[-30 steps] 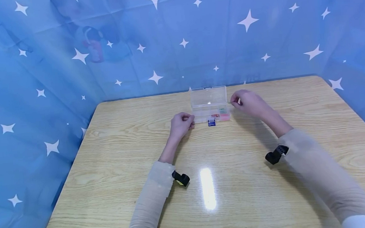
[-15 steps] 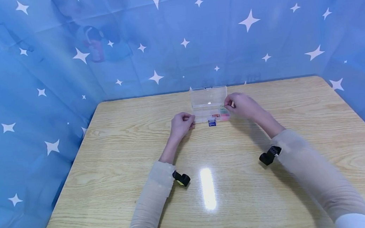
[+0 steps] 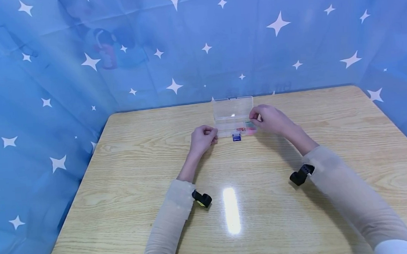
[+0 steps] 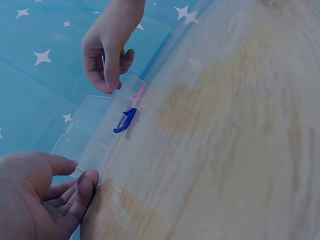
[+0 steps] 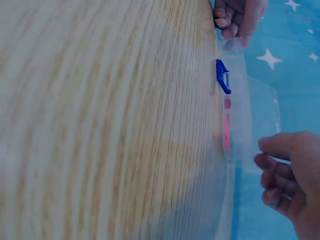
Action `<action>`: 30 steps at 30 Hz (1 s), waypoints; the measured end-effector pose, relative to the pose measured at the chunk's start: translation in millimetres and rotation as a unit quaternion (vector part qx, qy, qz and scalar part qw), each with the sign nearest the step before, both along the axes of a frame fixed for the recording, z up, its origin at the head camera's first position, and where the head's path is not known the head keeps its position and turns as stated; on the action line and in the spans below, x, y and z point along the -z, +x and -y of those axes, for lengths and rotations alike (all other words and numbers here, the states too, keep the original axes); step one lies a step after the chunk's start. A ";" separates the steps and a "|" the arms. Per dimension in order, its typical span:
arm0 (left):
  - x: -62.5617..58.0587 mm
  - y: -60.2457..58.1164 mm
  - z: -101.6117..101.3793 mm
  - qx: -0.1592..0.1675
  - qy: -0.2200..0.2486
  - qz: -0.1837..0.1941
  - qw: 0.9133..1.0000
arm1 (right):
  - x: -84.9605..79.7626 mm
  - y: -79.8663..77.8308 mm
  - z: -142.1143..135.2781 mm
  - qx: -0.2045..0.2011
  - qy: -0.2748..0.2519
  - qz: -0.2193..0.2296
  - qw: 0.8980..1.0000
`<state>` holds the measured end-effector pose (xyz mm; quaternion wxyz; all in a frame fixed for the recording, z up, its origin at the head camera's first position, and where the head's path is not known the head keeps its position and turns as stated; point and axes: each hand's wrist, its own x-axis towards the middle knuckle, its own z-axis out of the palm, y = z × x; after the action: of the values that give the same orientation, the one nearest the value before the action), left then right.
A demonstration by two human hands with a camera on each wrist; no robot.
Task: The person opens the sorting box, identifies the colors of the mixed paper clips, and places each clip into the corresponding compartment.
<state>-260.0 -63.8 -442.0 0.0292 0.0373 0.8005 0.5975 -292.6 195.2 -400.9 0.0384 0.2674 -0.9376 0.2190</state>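
A clear plastic compartment box [image 3: 225,130] lies near the table's far side, its transparent lid [image 3: 233,107] raised at the back. My left hand [image 3: 202,139] pinches the box's left end between thumb and fingers. Above the right end is my right hand [image 3: 270,118], fingertips over the compartment with small green pieces [image 3: 248,124]. Its fingers are loosely bent, and the right wrist view shows nothing between them. A small red piece [image 3: 240,129] and a pink patch [image 5: 226,132] show in the box. From its front edge hangs a blue latch [image 3: 237,137].
The wooden table [image 3: 139,167] stretches around the box, with a bright light reflection in front. Behind it hangs a blue curtain [image 3: 183,34] with white stars. Black wrist cameras sit on both sleeves.
My right hand has moved left and slightly down, from beside the box to over its right compartments. The thin green piece at its fingertips no longer shows there. The left hand has stayed put.
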 end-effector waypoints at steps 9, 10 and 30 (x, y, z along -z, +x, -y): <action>1.6 -3.9 2.2 0.015 0.016 0.009 1.000 | -5.9 5.5 -4.1 0.012 -0.009 0.006 1.000; 1.6 -4.2 2.7 0.017 0.017 0.010 1.000 | -6.3 5.9 -4.7 0.013 -0.009 0.007 1.000; -34.5 4.6 6.4 0.012 -0.094 -0.140 0.986 | -21.0 26.0 -26.7 0.057 -0.010 0.010 0.998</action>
<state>-255.4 -70.2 -407.6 -0.0729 0.1272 0.8489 0.5077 -266.6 221.9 -379.9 0.0445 0.2111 -0.9493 0.2285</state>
